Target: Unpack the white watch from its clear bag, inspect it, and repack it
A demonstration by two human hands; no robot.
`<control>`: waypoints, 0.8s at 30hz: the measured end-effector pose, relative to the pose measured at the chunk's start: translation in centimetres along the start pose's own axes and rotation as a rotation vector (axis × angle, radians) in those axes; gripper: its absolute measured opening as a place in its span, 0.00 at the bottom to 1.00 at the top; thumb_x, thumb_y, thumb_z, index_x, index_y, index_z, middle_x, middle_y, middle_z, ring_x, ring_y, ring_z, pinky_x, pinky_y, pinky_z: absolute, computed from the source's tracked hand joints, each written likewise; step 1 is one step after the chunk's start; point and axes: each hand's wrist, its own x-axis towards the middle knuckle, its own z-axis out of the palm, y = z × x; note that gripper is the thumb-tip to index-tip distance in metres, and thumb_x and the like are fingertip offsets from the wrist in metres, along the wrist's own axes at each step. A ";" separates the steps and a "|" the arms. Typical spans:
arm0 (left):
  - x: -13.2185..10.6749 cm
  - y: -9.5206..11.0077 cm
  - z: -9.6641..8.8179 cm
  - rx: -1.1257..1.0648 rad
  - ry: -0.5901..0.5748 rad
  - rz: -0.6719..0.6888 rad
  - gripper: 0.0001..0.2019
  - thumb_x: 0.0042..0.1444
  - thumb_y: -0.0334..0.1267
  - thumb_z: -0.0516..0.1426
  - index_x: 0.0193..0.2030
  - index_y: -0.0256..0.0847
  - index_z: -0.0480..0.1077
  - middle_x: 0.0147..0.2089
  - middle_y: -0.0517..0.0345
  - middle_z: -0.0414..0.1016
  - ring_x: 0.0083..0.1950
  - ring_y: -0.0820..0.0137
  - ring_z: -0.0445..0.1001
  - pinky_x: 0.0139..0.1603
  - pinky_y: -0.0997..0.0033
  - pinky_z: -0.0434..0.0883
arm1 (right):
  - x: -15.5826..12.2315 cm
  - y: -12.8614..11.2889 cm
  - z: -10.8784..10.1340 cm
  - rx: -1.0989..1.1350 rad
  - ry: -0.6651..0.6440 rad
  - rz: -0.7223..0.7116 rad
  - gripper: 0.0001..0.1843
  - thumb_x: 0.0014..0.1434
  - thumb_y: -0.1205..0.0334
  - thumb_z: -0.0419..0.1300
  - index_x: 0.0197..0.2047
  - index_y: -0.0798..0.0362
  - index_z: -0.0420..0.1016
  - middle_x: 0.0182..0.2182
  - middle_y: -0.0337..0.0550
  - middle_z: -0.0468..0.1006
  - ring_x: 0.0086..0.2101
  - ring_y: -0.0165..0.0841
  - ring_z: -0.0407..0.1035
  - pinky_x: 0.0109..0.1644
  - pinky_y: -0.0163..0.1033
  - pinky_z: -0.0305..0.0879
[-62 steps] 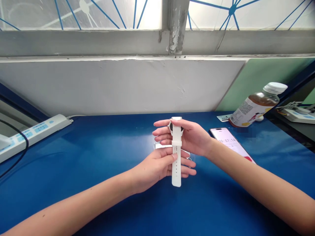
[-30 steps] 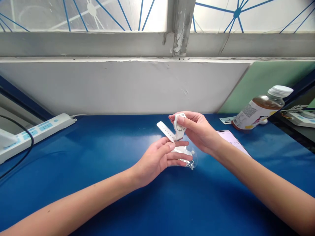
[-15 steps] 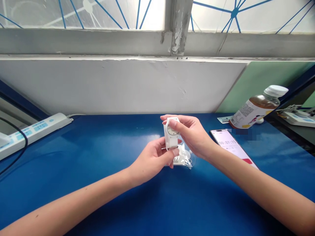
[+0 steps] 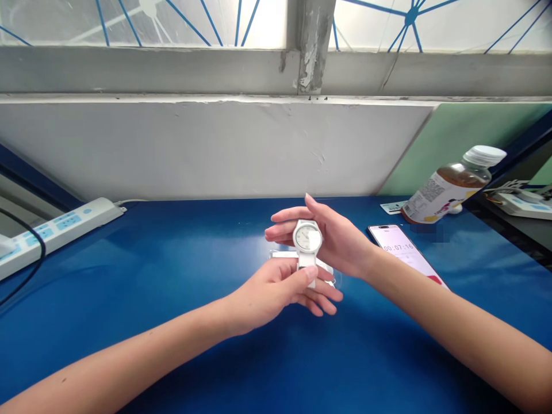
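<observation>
The white wristwatch (image 4: 307, 237) is held up between the two hands, over the tabletop (image 4: 185, 356), its dial facing the wearer and its long axis running near upright, away from the body, with the lower strap pointing back toward the person. The left hand (image 4: 273, 290) is the one with the grip: its thumb presses the strap just below the dial against the fingers behind, while the other fingertips spread loosely out to the right. The right hand (image 4: 338, 238) stands just behind and to the right of the dial, thumb raised and fingers extended leftward past the case, not clenched; whether its palm or fingers touch the watch I cannot tell. Beyond the left hand, partly hidden by it, a clear plastic packet (image 4: 282, 254) with something white lies on the tabletop, and a phone (image 4: 405, 251) rests near the right forearm.
</observation>
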 end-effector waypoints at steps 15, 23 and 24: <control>0.2 0.0 0.1 -0.033 0.104 -0.047 0.23 0.59 0.53 0.63 0.47 0.30 0.75 0.48 0.36 0.80 0.50 0.52 0.80 0.52 0.55 0.74 | -0.1 -0.9 0.3 0.126 -0.019 0.061 0.35 0.70 0.41 0.39 0.46 0.56 0.80 0.46 0.52 0.83 0.45 0.40 0.77 0.54 0.45 0.69; 0.5 -0.3 0.1 -0.058 0.107 -0.053 0.25 0.59 0.53 0.63 0.49 0.28 0.74 0.50 0.32 0.79 0.51 0.51 0.80 0.53 0.53 0.75 | 0.0 -1.1 0.4 0.164 0.033 0.077 0.37 0.70 0.41 0.36 0.46 0.57 0.79 0.44 0.54 0.83 0.43 0.40 0.78 0.53 0.44 0.69; 0.4 -0.3 0.1 -0.059 0.104 -0.058 0.25 0.59 0.53 0.63 0.48 0.28 0.74 0.50 0.32 0.79 0.51 0.51 0.80 0.53 0.53 0.75 | 0.0 -1.1 0.4 0.165 0.032 0.079 0.37 0.70 0.40 0.36 0.46 0.58 0.79 0.44 0.54 0.83 0.43 0.40 0.78 0.52 0.44 0.69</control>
